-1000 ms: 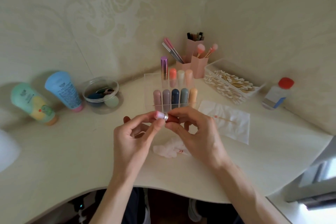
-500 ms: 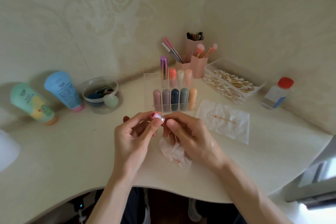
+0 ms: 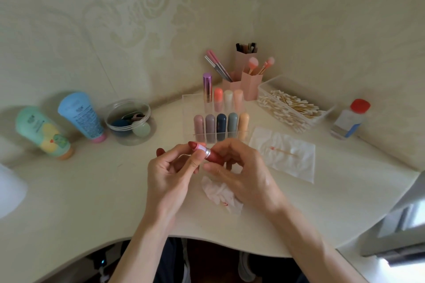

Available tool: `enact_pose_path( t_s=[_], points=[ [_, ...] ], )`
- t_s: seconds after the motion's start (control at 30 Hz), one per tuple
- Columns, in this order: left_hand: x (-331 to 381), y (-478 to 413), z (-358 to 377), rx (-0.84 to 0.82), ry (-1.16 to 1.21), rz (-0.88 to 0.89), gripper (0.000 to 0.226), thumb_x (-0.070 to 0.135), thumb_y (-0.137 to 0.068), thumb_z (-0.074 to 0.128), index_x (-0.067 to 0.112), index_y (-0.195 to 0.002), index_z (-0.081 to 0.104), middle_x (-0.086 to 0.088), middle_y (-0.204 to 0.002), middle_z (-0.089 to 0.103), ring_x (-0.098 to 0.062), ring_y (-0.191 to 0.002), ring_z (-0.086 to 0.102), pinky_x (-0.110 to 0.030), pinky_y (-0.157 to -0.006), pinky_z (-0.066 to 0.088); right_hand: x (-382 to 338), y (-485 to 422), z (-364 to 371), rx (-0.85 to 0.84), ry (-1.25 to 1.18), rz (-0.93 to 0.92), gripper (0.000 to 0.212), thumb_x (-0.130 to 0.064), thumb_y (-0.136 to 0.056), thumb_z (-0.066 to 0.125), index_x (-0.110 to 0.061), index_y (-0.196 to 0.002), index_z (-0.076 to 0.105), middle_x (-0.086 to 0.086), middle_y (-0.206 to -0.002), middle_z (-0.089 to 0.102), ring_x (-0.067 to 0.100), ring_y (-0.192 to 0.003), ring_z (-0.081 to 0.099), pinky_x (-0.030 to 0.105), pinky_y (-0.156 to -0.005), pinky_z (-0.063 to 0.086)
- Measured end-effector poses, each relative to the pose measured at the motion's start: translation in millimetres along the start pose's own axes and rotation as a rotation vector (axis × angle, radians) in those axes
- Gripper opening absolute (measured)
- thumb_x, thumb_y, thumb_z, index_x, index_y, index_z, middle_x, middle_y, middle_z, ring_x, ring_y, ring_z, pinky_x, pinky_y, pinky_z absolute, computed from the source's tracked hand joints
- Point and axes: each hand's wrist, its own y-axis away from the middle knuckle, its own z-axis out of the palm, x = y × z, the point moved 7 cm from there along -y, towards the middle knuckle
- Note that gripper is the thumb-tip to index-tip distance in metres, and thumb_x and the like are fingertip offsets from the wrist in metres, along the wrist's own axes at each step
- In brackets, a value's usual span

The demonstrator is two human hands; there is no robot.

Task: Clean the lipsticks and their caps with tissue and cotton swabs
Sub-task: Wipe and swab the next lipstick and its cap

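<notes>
The left hand [image 3: 169, 177] is pinching the lipstick [image 3: 212, 156] between thumb and index finger, just beside the silver collar. The right hand [image 3: 246, 174] is gripping the red base of the same lipstick, with its fingers curled round the tube. The lipstick is being held above the desk [image 3: 92, 190], lying nearly level, with the exposed red bullet pointing toward 10 o'clock and the base toward 4 o'clock.

Directions below are being given with the lipstick at the dial centre and 12 o'clock pointing away from the person.

- At 6 o'clock, a crumpled tissue [image 3: 218, 195] with red marks is lying on the desk, partly under the right hand.
- At 3 o'clock, a flat tissue [image 3: 296, 163] is lying spread out, with a used cotton swab [image 3: 284, 152] resting on it, its tip stained red.
- At 12 o'clock, a clear acrylic organiser [image 3: 188, 108] is standing near the hands, holding two rows of capped lipsticks [image 3: 221, 125] upright.
- At 1 o'clock, pink brush holders [image 3: 250, 85] are standing in the corner.
- At 2 o'clock, a clear tray [image 3: 271, 85] is holding loose cotton swabs [image 3: 292, 108]; beyond it, a clear bottle [image 3: 348, 122] with a red cap is standing.
- At 10 o'clock, a clear jar [image 3: 128, 140] is holding sponges.
- At 9 to 10 o'clock, a blue tube [image 3: 79, 115] and a green tube [image 3: 41, 132] are standing cap-down against the wall.
</notes>
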Motion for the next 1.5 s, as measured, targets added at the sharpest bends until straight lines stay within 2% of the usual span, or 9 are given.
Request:
enact_pose_path(
  t_s=[0.13, 0.33, 0.47, 0.6, 0.87, 1.03, 1.2, 1.4, 1.5],
  points=[
    [-2.1, -1.4, 0.6, -0.020, 0.012, 0.008, 0.009, 0.032, -0.084, 0.076, 0.030, -0.090, 0.084, -0.002, -0.063, 0.056, -0.011, -0.065, 0.049, -0.019, -0.076, 0.043, 1.8, 1.3, 4.4, -0.079, 0.009, 0.021, 0.022, -0.031, -0.102, 0.066, -0.012, -0.106, 0.074, -0.004, -0.086, 0.074, 0.016, -0.080, 0.071, 0.030, -0.076, 0.056],
    [-3.1, -1.4, -0.2, -0.030, 0.001, 0.001, 0.013, 0.034, -0.089, 0.074, 0.025, -0.090, 0.083, -0.021, -0.070, 0.061, -0.017, -0.069, 0.055, -0.039, -0.077, 0.048, -3.0, 1.0, 4.4, -0.048, -0.004, 0.003, 0.026, -0.033, -0.096, 0.075, -0.017, -0.116, 0.074, -0.003, -0.087, 0.074, 0.012, -0.076, 0.066, 0.027, -0.071, 0.052],
    [-2.8, -1.6, 1.3, -0.041, 0.012, 0.005, 0.011, 0.033, -0.086, 0.074, 0.028, -0.088, 0.084, -0.005, -0.062, 0.053, -0.011, -0.062, 0.047, -0.017, -0.068, 0.042, -0.3, 2.2, 0.7, -0.021, 0.001, 0.013, 0.015, -0.026, -0.095, 0.077, -0.014, -0.104, 0.075, -0.003, -0.088, 0.075, 0.015, -0.079, 0.069, 0.029, -0.076, 0.054],
    [-5.2, -2.1, -0.9, -0.065, 0.012, -0.014, 0.013, 0.034, -0.085, 0.073, 0.028, -0.090, 0.084, -0.001, -0.061, 0.051, -0.011, -0.062, 0.046, -0.016, -0.066, 0.041, 2.6, 2.8, 7.4, -0.130, 0.044, 0.029, 0.023, -0.030, -0.104, 0.064, -0.011, -0.111, 0.074, -0.003, -0.090, 0.074, 0.020, -0.084, 0.072, 0.032, -0.078, 0.057],
    [-1.1, 0.0, 7.3, -0.166, -0.004, 0.003, 0.020, 0.022, -0.086, 0.074, 0.016, -0.104, 0.080, -0.002, -0.108, 0.076, -0.009, -0.099, 0.073, -0.015, -0.086, 0.051, -1.1, 1.7, 3.0, -0.132, 0.070, -0.012, 0.022, -0.032, -0.108, 0.058, -0.017, -0.104, 0.075, -0.012, -0.082, 0.068, 0.006, -0.074, 0.063, 0.024, -0.069, 0.047],
    [-0.9, -0.7, -5.8, -0.049, 0.027, 0.013, 0.021, 0.027, -0.089, 0.070, 0.011, -0.103, 0.076, 0.003, -0.098, 0.079, -0.009, -0.085, 0.070, -0.018, -0.077, 0.053, -5.0, -3.3, -22.3, 0.005, 0.117, 0.087, 0.049, -0.064, -0.100, 0.055, -0.021, -0.096, 0.079, -0.002, -0.080, 0.072, 0.013, -0.071, 0.066, 0.035, -0.065, 0.050],
    [1.0, 1.1, -8.4, -0.058, 0.002, 0.032, 0.023, 0.024, -0.099, 0.062, 0.003, -0.100, 0.073, -0.008, -0.097, 0.079, -0.024, -0.095, 0.075, -0.030, -0.072, 0.058, -2.0, 13.5, -22.3, -0.341, 0.457, 0.222, 0.066, -0.093, -0.061, 0.068, -0.038, -0.096, 0.071, -0.014, -0.084, 0.068, 0.004, -0.077, 0.063, 0.020, -0.067, 0.048],
    [-0.6, 0.1, -8.5, -0.058, 0.002, 0.021, 0.024, 0.026, -0.102, 0.059, 0.007, -0.105, 0.072, -0.010, -0.095, 0.077, -0.024, -0.089, 0.073, -0.033, -0.073, 0.057, -8.0, 16.6, -12.8, -0.332, 0.561, 0.131, 0.019, -0.044, -0.083, 0.082, -0.035, -0.099, 0.076, -0.019, -0.087, 0.074, -0.001, -0.085, 0.068, 0.026, -0.075, 0.057],
    [0.5, -0.2, -8.5, -0.076, 0.023, 0.031, 0.027, 0.027, -0.104, 0.057, 0.004, -0.100, 0.071, -0.014, -0.090, 0.072, -0.025, -0.084, 0.067, -0.038, -0.075, 0.053, -3.7, 9.3, -15.3, -0.301, 0.394, 0.091, 0.020, -0.020, -0.089, 0.081, -0.031, -0.105, 0.075, -0.013, -0.093, 0.075, 0.010, -0.085, 0.069, 0.022, -0.071, 0.053]
  ],
)
